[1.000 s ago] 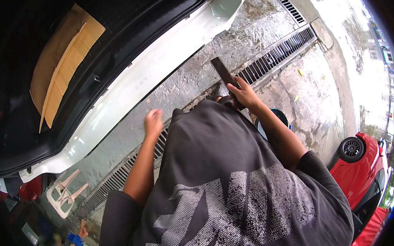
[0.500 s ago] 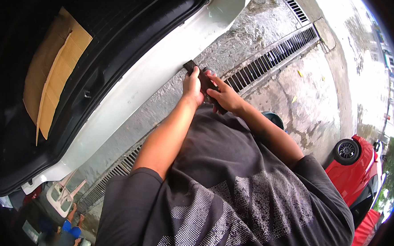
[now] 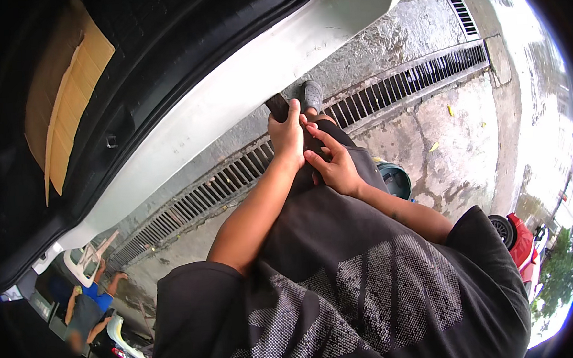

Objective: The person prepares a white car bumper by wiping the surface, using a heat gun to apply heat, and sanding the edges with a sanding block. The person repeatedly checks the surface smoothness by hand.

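Observation:
In front of my waist, next to a white car bumper [image 3: 243,90], my left hand [image 3: 286,135] is closed round a dark, flat, oblong thing [image 3: 277,104]. One end of it sticks out past my left thumb toward the bumper; its kind does not show. Just to the right, my right hand [image 3: 338,168] has its fingers curled and its thumb apart, at the lower part of the same dark thing. That part blends into my dark clothes, so its outline there is hard to make out.
Folded cardboard [image 3: 78,93] lies in the dark car boot [image 3: 151,76] on the left. A metal drain grating [image 3: 411,82] crosses the wet concrete. A dark green bucket [image 3: 395,180] stands at my right, a red car [image 3: 522,244] beyond. At lower left are a person [image 3: 89,312] and a white plastic chair [image 3: 82,264].
My view has shifted, so the bumper, grating and red car sit differently, and my shoe now shows. The dark thing stays between my hands; my right fingers are spread slightly more.

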The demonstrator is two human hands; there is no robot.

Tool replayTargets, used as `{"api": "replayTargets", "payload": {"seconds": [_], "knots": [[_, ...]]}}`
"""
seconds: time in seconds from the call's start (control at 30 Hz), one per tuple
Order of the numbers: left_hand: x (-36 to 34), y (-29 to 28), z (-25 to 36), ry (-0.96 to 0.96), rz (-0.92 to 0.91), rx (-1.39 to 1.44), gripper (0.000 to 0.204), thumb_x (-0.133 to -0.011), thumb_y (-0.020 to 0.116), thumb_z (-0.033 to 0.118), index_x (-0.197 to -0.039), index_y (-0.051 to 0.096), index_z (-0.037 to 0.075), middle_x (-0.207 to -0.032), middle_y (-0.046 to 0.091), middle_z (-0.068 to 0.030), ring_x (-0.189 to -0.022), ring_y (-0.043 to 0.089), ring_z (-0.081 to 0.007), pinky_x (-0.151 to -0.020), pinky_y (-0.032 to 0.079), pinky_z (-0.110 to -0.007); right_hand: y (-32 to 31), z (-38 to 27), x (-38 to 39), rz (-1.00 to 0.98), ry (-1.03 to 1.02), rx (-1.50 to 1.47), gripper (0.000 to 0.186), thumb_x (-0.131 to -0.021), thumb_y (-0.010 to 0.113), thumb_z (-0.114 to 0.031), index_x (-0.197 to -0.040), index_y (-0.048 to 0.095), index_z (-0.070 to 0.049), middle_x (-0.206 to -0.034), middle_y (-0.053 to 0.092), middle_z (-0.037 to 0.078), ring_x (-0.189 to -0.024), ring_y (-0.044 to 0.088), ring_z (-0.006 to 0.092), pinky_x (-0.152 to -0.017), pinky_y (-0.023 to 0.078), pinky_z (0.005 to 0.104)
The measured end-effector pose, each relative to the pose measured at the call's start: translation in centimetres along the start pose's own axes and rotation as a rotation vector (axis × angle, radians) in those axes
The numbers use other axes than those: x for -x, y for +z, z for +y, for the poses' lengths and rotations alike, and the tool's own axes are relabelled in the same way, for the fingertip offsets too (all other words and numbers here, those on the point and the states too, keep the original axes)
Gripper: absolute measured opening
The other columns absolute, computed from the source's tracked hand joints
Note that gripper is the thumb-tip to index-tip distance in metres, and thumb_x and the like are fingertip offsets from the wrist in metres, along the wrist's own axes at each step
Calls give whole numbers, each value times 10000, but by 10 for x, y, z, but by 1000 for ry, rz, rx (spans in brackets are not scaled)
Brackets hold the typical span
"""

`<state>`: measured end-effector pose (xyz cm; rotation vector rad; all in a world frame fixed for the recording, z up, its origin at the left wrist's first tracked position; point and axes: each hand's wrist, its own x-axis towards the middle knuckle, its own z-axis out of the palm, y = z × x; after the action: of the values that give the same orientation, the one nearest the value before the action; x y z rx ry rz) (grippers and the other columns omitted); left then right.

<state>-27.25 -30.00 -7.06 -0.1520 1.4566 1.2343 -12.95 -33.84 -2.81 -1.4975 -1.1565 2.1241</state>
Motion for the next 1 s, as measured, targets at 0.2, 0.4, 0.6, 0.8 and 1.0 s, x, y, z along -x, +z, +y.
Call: {"api": "replayTargets", "payload": {"seconds": [0.2, 0.4, 0.6, 0.8, 1.0], "knots": [[-5, 6, 0, 40, 26, -87, 299, -1022, 770, 184, -1056, 545, -11, -775, 615, -65, -559, 643, -194, -514, 594, -353, 9, 4, -5, 124, -36, -103, 634, -1049, 752, -116, -1638, 519, -100, -821, 727, 35, -566, 610, 84, -516, 464, 284], [-9, 8, -4, 14, 68, -109, 232, -1018, 735, 131, -993, 563, -23, -763, 625, -75, -569, 657, -228, -545, 581, -370, 3, 15, -6, 134, -37, -54, 631, -1051, 752, -104, -1637, 520, -99, -857, 735, 10, -615, 590, 49, -543, 446, 250], [-7, 8, -7, 42, 34, -114, 216, -1019, 721, 119, -954, 568, -19, -745, 613, -70, -575, 650, -222, -555, 580, -369, -1, 30, -11, 182, -239, 90, 612, -1017, 787, -104, -1594, 583, -86, -1337, 764, 98, -1072, 718, 122, -886, 573, 297], [-4, 3, -15, 24, 16, -112, 272, -1034, 747, 156, -1095, 529, 4, -793, 629, -76, -571, 658, -220, -520, 577, -363, -3, 22, 3, 94, -13, -62, 639, -1019, 784, -138, -1611, 552, -75, -972, 782, 86, -672, 708, 125, -609, 554, 293], [11, -73, 17, -89, -226, -742, 782, -1039, 680, 637, -1523, 504, 48, -1255, 707, -140, -1058, 732, -249, -867, 610, -388, -29, 31, 35, 91, -7, -399, 709, -1052, 752, -187, -1670, 408, -136, -994, 741, 113, -587, 654, 174, -463, 498, 316]]}}
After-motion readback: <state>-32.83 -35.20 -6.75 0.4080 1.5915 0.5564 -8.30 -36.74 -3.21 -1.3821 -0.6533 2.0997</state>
